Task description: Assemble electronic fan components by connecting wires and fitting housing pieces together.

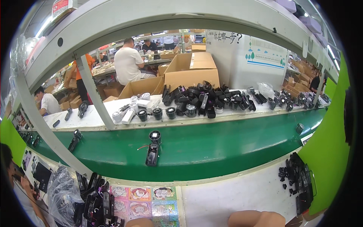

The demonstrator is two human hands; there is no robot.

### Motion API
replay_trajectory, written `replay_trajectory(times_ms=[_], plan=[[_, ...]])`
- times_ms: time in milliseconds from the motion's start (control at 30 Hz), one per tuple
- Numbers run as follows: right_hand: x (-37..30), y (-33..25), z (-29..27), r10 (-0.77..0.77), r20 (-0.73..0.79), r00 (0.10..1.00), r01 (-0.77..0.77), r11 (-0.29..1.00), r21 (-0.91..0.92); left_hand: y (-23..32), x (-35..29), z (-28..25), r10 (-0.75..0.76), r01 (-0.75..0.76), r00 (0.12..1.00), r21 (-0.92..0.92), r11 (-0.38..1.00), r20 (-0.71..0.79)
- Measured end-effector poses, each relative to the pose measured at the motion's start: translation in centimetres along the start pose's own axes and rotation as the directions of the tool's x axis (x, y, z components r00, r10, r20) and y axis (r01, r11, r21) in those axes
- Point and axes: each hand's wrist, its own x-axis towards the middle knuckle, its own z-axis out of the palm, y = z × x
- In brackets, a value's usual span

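Only bare skin of my left arm (140, 223) and my right arm (257, 219) shows at the lower edge; fingers of both hands are out of sight. The left arm is over a mat of colourful cartoon pictures (140, 193), the right over a white worktop (208, 200). Left of the mat lies a heap of black plastic housings (100, 204) beside a clear plastic bag (62, 189). Black parts, small and long (298, 178), lie at the worktop's right end. Ahead, a black handheld housing (152, 149) with a round head and red wire rests on the green conveyor belt (211, 151).
A metal frame post (94, 90) stands at left. Another black unit (75, 140) and a round part (300, 128) lie on the belt. Beyond it, a white shelf (85, 119) carries piled black housings (204, 96). Cardboard boxes (193, 70) and seated people (128, 62) are behind.
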Motion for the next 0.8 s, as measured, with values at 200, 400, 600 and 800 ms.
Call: replay_trajectory(times_ms=[200,400,600,800], plan=[[-0.2,-0.3,0.1,0.046,-0.039,0.998,-0.045,0.998,0.036,-0.1,-0.5,0.2,-0.009,0.009,1.000,-0.033,0.999,0.008],[-0.5,0.0,0.3,0.034,-0.072,0.997,-0.028,0.996,0.088,-0.2,-0.8,0.1,0.034,-0.033,0.999,-0.015,0.999,0.014],[-0.8,-0.2,0.6,0.028,-0.097,0.995,-0.015,0.992,0.128,-0.4,-1.0,0.6,0.030,-0.030,1.000,-0.059,0.998,-0.004],[-1.1,-0.2,0.9,0.021,-0.123,0.992,-0.001,0.986,0.164,-0.6,-0.6,0.3,0.041,-0.041,0.999,-0.021,0.999,-0.008]])
